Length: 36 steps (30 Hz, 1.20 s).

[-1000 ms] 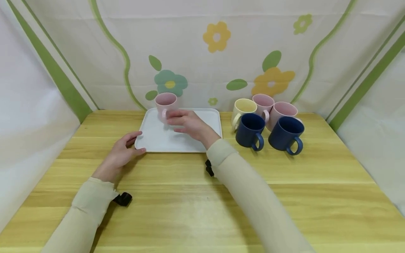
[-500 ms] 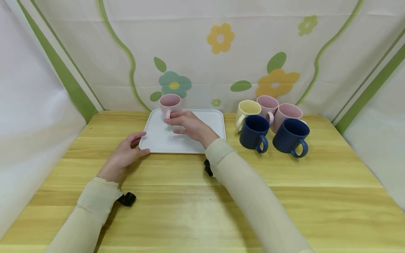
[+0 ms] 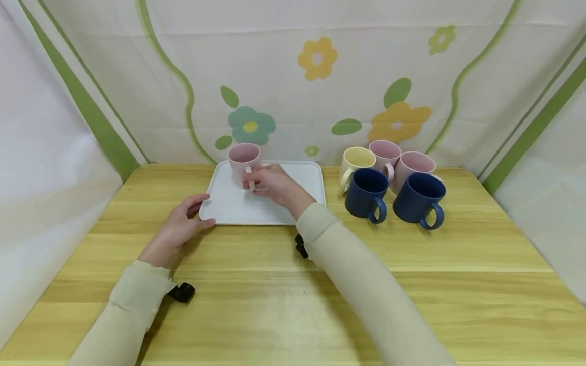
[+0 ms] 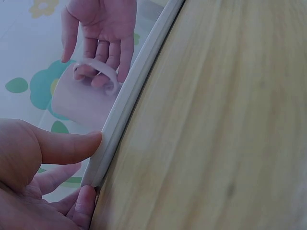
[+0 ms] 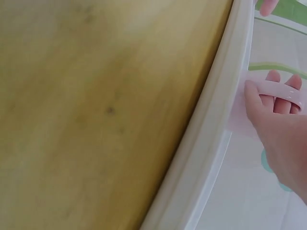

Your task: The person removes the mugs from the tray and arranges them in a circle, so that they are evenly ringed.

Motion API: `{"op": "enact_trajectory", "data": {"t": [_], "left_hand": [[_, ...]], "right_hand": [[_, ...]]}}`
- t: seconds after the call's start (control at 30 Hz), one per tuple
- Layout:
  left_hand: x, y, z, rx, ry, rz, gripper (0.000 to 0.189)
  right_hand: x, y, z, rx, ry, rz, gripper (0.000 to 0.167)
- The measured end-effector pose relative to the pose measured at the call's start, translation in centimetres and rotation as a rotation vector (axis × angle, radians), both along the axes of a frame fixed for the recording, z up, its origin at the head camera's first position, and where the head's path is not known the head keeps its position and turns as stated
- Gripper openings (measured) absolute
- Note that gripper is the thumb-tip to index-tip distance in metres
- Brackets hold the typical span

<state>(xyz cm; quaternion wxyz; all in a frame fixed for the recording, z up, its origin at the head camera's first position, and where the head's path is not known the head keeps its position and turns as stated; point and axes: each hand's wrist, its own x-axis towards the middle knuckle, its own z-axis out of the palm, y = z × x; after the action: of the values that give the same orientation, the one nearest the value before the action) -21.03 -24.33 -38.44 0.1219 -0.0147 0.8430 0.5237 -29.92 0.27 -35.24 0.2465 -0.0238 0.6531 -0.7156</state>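
Observation:
A white tray [image 3: 284, 213] lies on the wooden table, with a pink mug [image 3: 238, 165] upright at its back left. My right hand [image 3: 274, 185] reaches over the tray, fingers hooked through the handle of that mug. The right wrist view shows the fingertips coming through the handle [image 5: 278, 89]. At the tray's front left corner is my left hand [image 3: 180, 223], thumb on the front rim and fingers at the left edge. In the left wrist view its thumb [image 4: 72, 146] presses the rim; part of its fingers is hidden below the corner.
Right of the tray several mugs stand close together: a yellow mug [image 3: 358, 157], two pink mugs, one at the back [image 3: 385, 151], and two dark blue mugs, the nearer left one [image 3: 363, 195] with its handle toward the front right. A flowered cloth [image 3: 284, 76] hangs behind the table.
My right hand has gone from beside the pink mug's handle to having its fingers through it. The handle has turned slightly to the right. My left hand stays at the tray corner.

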Motion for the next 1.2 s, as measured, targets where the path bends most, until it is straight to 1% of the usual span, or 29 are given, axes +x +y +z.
{"op": "enact_trajectory", "data": {"t": [0.17, 0.33, 0.5, 0.67, 0.8, 1.03, 1.2], "left_hand": [[0.2, -0.1, -0.1, -0.005, 0.005, -0.002, 0.080], [0.2, -0.2, -0.4, -0.008, 0.001, 0.002, 0.080], [0.3, -0.4, -0.5, -0.016, -0.007, 0.013, 0.081], [0.3, -0.3, -0.4, -0.007, -0.007, 0.008, 0.081], [0.2, -0.2, -0.5, -0.005, -0.006, 0.003, 0.081], [0.0, -0.2, -0.5, -0.009, -0.001, -0.002, 0.081], [0.0, -0.2, -0.4, -0.011, -0.005, -0.007, 0.081]], "right_hand": [[0.4, 0.1, 0.0, 0.019, -0.035, 0.009, 0.017], [0.8, 0.1, -0.2, 0.040, -0.053, 0.015, 0.020], [0.9, 0.2, -0.3, 0.028, -0.046, 0.002, 0.019], [1.2, 0.8, -0.2, 0.007, -0.029, -0.022, 0.017], [1.7, 1.5, 0.3, -0.012, -0.011, -0.029, 0.018], [2.5, 3.1, 1.2, -0.031, 0.066, -0.036, 0.029], [3.2, 4.5, 2.0, -0.071, 0.106, -0.068, 0.031]]}}
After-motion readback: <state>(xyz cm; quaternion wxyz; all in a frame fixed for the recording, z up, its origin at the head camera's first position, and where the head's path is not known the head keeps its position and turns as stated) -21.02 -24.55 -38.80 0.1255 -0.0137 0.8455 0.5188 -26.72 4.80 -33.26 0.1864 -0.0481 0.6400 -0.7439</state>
